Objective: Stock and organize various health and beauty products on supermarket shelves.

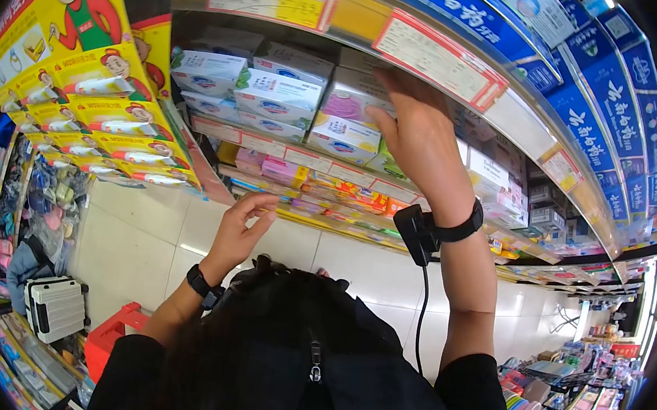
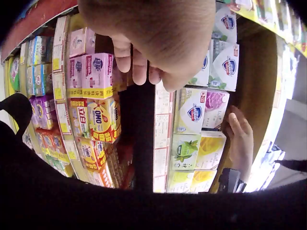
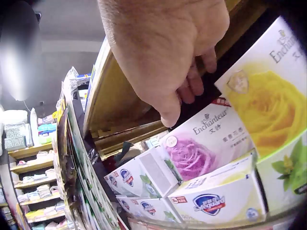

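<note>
My right hand (image 1: 424, 127) reaches into a shelf beneath the price-tag rail, over stacked soap boxes. In the right wrist view its thumb and loosely bent fingers hang right at the top edge of an Enchanteur box with a purple rose (image 3: 192, 155). A Safeguard soap box (image 3: 216, 203) stands in front of it, and a yellow-rose Enchanteur box (image 3: 271, 103) rises to the right. My left hand (image 1: 240, 232) hovers lower, in front of the shelf, its fingers slightly bent and holding nothing. Near it in the left wrist view are pink soap packs (image 2: 98, 72) and OMO bars (image 2: 103, 117).
Yellow glue cards (image 1: 94, 88) hang at the left, beside the shelf opening. Blue toothpaste boxes (image 1: 590, 112) line the shelf above and right. Behind me, a white suitcase (image 1: 56, 309) and a red basket (image 1: 112, 334) stand on the tiled floor (image 1: 144, 227).
</note>
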Demonstrator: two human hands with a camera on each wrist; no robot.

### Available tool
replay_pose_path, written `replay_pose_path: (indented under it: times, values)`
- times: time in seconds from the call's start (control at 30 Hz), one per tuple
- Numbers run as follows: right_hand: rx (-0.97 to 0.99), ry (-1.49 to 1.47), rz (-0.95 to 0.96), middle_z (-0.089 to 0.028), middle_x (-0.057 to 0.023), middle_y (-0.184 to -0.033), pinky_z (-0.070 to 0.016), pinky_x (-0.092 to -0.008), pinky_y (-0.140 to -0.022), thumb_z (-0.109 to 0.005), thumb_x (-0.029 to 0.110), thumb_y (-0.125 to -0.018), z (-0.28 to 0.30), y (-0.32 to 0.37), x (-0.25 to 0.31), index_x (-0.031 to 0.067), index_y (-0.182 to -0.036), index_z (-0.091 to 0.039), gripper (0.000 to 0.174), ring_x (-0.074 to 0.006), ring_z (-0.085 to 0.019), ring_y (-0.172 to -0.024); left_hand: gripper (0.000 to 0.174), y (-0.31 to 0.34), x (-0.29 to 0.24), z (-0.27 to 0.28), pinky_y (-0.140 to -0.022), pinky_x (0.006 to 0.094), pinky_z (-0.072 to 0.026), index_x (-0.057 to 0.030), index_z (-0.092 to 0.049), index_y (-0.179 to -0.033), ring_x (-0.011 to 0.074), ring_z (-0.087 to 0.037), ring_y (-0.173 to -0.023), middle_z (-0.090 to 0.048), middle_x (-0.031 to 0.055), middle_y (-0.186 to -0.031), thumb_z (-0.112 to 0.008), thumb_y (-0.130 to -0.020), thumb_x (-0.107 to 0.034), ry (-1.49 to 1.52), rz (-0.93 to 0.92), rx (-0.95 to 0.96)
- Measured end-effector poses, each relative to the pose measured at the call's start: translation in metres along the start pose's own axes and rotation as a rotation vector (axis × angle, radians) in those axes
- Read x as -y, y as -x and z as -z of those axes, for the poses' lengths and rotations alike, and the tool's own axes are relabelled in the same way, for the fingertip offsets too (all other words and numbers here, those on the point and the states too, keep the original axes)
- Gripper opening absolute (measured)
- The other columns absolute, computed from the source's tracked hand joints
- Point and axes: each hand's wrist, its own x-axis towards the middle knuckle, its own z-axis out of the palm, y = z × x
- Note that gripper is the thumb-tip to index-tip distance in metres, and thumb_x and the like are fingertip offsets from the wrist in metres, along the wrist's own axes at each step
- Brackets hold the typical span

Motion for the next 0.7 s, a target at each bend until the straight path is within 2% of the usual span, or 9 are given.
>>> replay_pose_path:
  times: [0.1, 0.17, 0.27, 0.37, 0.6, 0.67, 0.7]
  values:
    - [-0.075, -0.033, 0.082, -0.065, -0.0236, -0.103, -0.0486, -0.0452, -0.083, -0.065, 0.025, -0.088, -0.004, -0.014, 0.012, 0.0061, -0.125, -0.059, 0.042, -0.0414, -0.060, -0.098, 0.027, -0.002, 0.000, 0.013, -0.090, 0.0292, -0.0481, -0.0014, -0.060, -0.118, 0.0155, -0.060, -0.101, -0.062, 0.0083, -0.113, -0.062, -0.091, -0.006, 0.003, -0.006, -0.015]
    - [0.071, -0.156, -0.034, -0.065, -0.0232, -0.107, -0.0484, -0.0441, -0.086, -0.064, 0.027, -0.089, -0.003, -0.024, 0.025, 0.0076, -0.125, -0.059, 0.041, -0.0414, -0.060, -0.100, 0.027, -0.005, -0.003, 0.020, -0.093, 0.0289, -0.0464, 0.0001, -0.058, -0.121, 0.0142, -0.060, -0.106, -0.063, 0.0075, -0.115, -0.058, -0.094, -0.005, -0.004, -0.024, 0.005]
    - [0.087, -0.143, -0.037, -0.064, -0.0225, -0.111, -0.0483, -0.0437, -0.086, -0.065, 0.027, -0.089, -0.014, -0.042, 0.034, 0.0071, -0.125, -0.059, 0.041, -0.0403, -0.060, -0.101, 0.027, -0.007, -0.006, 0.024, -0.093, 0.0290, -0.0462, 0.0003, -0.058, -0.121, 0.0142, -0.059, -0.106, -0.063, 0.0072, -0.115, -0.058, -0.094, -0.005, 0.044, -0.029, 0.010]
    - [0.081, -0.075, 0.064, -0.063, -0.0210, -0.114, -0.0486, -0.0421, -0.087, -0.065, 0.026, -0.088, -0.031, -0.058, 0.031, 0.0067, -0.123, -0.060, 0.040, -0.0383, -0.060, -0.103, 0.027, -0.004, -0.002, 0.026, -0.094, 0.0289, -0.0461, 0.0004, -0.058, -0.120, 0.0143, -0.059, -0.107, -0.063, 0.0072, -0.114, -0.059, -0.094, -0.005, 0.052, -0.024, 0.004]
    - [0.236, -0.037, 0.035, -0.064, -0.0186, -0.116, -0.0483, -0.0393, -0.090, -0.066, 0.024, -0.086, -0.039, -0.077, 0.027, 0.0068, -0.121, -0.061, 0.039, -0.0357, -0.060, -0.107, 0.027, 0.007, 0.003, 0.042, -0.091, 0.0292, -0.0487, -0.0017, -0.061, -0.119, 0.0159, -0.061, -0.102, -0.064, 0.0085, -0.113, -0.062, -0.092, -0.008, 0.030, -0.002, -0.051]
    - [0.239, -0.015, 0.064, -0.063, -0.0187, -0.118, -0.0481, -0.0399, -0.091, -0.067, 0.022, -0.085, -0.042, -0.079, 0.025, 0.0055, -0.123, -0.059, 0.043, -0.0354, -0.060, -0.108, 0.028, 0.011, 0.012, 0.048, -0.091, 0.0293, -0.0491, -0.0018, -0.061, -0.119, 0.0148, -0.062, -0.101, -0.066, 0.0077, -0.111, -0.062, -0.092, -0.008, 0.029, 0.025, -0.082]
    - [0.308, -0.001, 0.064, -0.063, -0.0199, -0.118, -0.0479, -0.0406, -0.091, -0.067, 0.021, -0.084, -0.043, -0.082, 0.024, 0.0035, -0.125, -0.056, 0.046, -0.0361, -0.060, -0.108, 0.026, 0.012, 0.015, 0.051, -0.090, 0.0279, -0.0487, -0.0011, -0.061, -0.118, 0.0124, -0.060, -0.100, -0.064, 0.0064, -0.108, -0.061, -0.093, -0.008, 0.024, 0.005, -0.069]
